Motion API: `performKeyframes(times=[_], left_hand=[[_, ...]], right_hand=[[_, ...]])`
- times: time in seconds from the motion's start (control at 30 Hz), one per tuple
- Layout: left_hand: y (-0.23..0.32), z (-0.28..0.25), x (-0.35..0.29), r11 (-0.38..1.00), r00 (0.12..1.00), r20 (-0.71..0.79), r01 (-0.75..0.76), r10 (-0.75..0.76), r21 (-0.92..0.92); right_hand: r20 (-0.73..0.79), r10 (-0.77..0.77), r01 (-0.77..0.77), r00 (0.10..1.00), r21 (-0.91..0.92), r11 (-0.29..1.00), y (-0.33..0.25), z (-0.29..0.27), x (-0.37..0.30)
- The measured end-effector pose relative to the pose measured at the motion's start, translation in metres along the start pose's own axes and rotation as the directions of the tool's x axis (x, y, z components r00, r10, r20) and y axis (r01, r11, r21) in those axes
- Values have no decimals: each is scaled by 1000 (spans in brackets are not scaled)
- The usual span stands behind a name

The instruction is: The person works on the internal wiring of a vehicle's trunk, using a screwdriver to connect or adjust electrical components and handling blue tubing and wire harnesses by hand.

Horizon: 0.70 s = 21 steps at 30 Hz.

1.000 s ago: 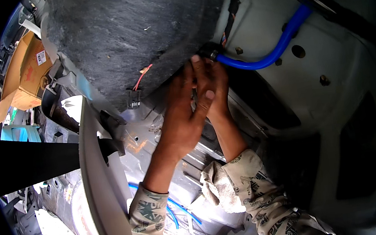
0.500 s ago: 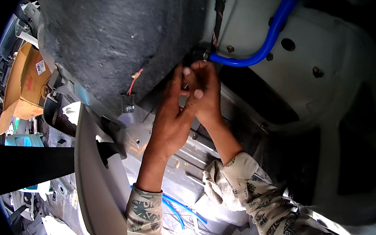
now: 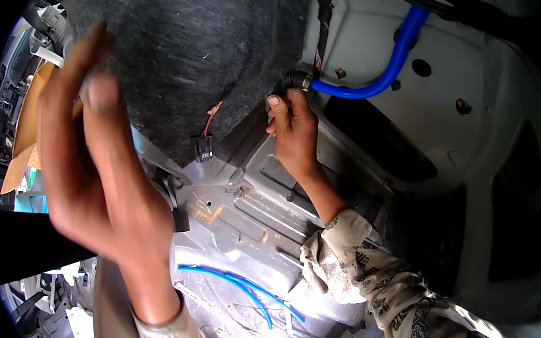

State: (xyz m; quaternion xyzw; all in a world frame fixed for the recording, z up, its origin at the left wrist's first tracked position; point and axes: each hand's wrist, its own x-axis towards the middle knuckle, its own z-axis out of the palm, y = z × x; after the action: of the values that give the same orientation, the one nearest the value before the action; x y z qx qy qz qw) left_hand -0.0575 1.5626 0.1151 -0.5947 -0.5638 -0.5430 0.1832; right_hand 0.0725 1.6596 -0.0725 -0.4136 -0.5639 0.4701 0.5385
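My left hand [image 3: 107, 182] is raised at the left, smeared by motion. Its thumb and fingers are stretched out, with nothing seen in them. My right hand [image 3: 296, 132] stays at the lower edge of the black lining, fingers curled and thumb pressed in. Whatever it pinches is hidden. Just above its fingertips is a black elbow fitting [image 3: 290, 81] with a metal clamp [image 3: 307, 82], joined to a blue hose [image 3: 361, 93] that curves up to the right across the pale panel.
A black felt-like lining [image 3: 215, 47] fills the upper middle. From it hangs a black connector [image 3: 203, 148] on red wire. Loose blue tubes [image 3: 259, 295] lie on the metal floor pan [image 3: 221, 209]. A wrapped wire harness [image 3: 322, 14] runs down. At left is a cardboard box [image 3: 26, 131].
My left hand has left my right hand and swung up and to the left, its fingers now stretched out. The right hand remains beside the fitting. The view has shifted slightly.
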Motion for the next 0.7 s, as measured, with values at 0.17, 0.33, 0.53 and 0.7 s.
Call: performKeyframes(times=[0.17, 0.33, 0.53, 0.7], left_hand=[[-44, 44, 22, 987, 999, 12, 33, -35, 158], [-60, 58, 12, 968, 998, -40, 57, -49, 244], [-59, 69, 11, 985, 996, -85, 5, 10, 175], [-63, 66, 2, 973, 992, -118, -21, 50, 231]], right_hand=[[64, 58, -59, 996, 3, 998, 3, -12, 4], [166, 347, -362, 923, 66, 930, -14, -27, 8], [188, 293, -324, 938, 168, 931, 12, -33, 7], [211, 337, -385, 918, 263, 885, -9, -27, 1]])
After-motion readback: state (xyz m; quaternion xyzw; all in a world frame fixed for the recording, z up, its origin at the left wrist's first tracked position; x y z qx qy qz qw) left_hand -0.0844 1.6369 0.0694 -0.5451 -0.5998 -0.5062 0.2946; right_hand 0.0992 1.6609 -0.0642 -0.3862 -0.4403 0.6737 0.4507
